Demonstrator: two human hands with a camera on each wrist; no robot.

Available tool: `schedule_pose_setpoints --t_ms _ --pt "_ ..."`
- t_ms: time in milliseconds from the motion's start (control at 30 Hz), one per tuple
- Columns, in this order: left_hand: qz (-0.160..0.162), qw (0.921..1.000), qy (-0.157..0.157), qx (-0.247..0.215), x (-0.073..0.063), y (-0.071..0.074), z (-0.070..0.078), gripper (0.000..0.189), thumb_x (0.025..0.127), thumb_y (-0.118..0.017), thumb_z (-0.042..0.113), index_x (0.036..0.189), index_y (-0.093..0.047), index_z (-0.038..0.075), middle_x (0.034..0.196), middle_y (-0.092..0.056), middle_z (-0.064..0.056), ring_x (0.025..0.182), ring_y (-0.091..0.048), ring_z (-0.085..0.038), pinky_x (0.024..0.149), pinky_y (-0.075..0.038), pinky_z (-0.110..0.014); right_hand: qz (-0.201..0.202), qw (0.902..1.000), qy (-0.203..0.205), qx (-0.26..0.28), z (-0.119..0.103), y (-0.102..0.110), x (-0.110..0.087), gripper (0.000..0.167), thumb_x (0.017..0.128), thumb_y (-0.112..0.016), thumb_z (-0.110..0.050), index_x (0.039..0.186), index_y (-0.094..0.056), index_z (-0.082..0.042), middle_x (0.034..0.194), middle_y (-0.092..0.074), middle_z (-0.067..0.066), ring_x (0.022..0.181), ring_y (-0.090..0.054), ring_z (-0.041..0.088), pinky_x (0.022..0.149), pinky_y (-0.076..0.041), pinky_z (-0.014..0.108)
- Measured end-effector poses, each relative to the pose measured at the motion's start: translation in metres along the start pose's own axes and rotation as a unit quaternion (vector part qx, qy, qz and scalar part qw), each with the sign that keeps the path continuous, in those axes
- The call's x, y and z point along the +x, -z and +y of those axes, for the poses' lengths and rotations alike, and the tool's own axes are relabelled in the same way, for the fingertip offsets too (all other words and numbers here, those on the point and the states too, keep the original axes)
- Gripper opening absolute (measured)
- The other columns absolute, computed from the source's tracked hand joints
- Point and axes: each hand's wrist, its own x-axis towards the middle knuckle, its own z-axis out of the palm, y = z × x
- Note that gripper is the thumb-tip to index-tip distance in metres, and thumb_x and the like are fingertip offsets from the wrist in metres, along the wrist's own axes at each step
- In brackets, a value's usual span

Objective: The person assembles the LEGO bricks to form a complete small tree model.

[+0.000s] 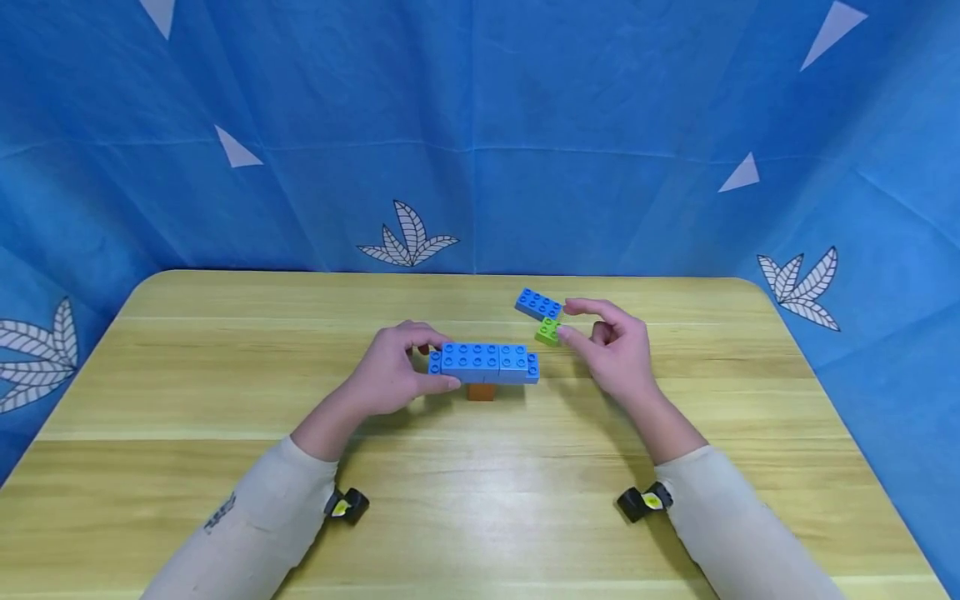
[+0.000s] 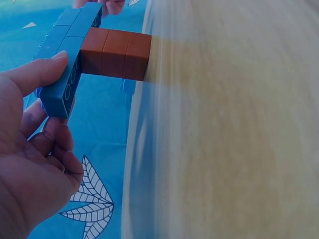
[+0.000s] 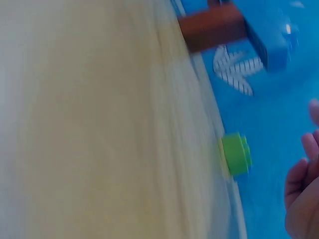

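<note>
My left hand (image 1: 393, 371) grips the left end of a blue toy brick structure (image 1: 480, 362), thumb in front and fingers behind. Two layers of blue bricks form its top, studs up. Under them stands a brown brick column (image 2: 117, 54), three bricks tall in the left wrist view, its foot at the table. To the right, my right hand (image 1: 622, 350) hovers by a small green brick (image 1: 547, 331) with thumb and index finger spread. The right wrist view shows a gap between those fingers and the green brick (image 3: 236, 154).
A loose blue brick (image 1: 537, 304) with two rows of studs lies just behind the green one. All stand on a wooden table (image 1: 480, 508). Blue cloth (image 1: 480, 125) with leaf and triangle prints hangs behind the table and at its sides.
</note>
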Motion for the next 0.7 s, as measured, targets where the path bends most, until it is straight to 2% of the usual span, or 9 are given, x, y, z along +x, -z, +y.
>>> schedule_pose_setpoints --t_ms 67,100,267,467,700 --pt "0.001 1.0000 0.002 0.001 -0.001 0.000 -0.001 0.041 0.076 -0.090 0.022 0.112 -0.075 0.011 0.103 -0.065 0.003 0.095 -0.053 -0.028 0.076 -0.044 -0.041 0.021 0.9991 -0.022 -0.031 0.006 0.005 0.006 0.035 0.083 -0.079 0.003 0.117 -0.071 0.000 0.100 -0.070 0.011 0.043 -0.029 0.012 0.039 -0.025 0.024" --pt "0.002 1.0000 0.005 0.001 -0.001 -0.001 0.000 0.041 0.076 -0.090 0.022 0.112 -0.075 0.011 0.102 -0.065 0.003 0.095 -0.053 -0.029 0.076 -0.044 -0.040 0.025 0.9983 -0.031 -0.044 0.009 0.007 0.009 0.035 0.083 -0.080 0.001 0.117 -0.072 -0.002 0.110 -0.070 0.010 0.043 -0.030 0.012 0.039 -0.026 0.025" --pt "-0.001 1.0000 0.008 0.002 -0.002 0.000 0.001 0.043 0.076 -0.090 0.022 0.114 -0.075 0.010 0.103 -0.065 0.002 0.093 -0.052 -0.028 0.076 -0.044 -0.041 0.028 0.9930 -0.063 -0.096 0.024 0.014 0.019 0.038 0.083 -0.083 -0.009 0.120 -0.072 -0.010 0.113 -0.070 0.004 0.040 -0.032 0.010 0.038 -0.028 0.025" --pt "-0.003 0.9999 0.009 -0.006 -0.001 0.000 0.002 0.043 0.076 -0.090 0.021 0.114 -0.074 0.009 0.103 -0.065 0.001 0.092 -0.051 -0.026 0.075 -0.043 -0.041 0.006 0.9840 -0.090 -0.154 0.040 0.014 0.028 0.043 0.084 -0.082 -0.007 0.124 -0.069 -0.008 0.116 -0.068 0.002 0.042 -0.034 0.010 0.041 -0.030 0.027" --pt "0.000 1.0000 0.006 -0.001 -0.001 -0.001 0.002 0.042 0.076 -0.090 0.021 0.113 -0.075 0.010 0.101 -0.065 0.002 0.091 -0.051 -0.024 0.075 -0.043 -0.040 -0.020 0.9764 -0.112 -0.183 0.048 0.007 0.033 0.047 0.082 -0.083 -0.007 0.126 -0.069 -0.011 0.117 -0.068 0.001 0.045 -0.036 0.012 0.043 -0.032 0.028"
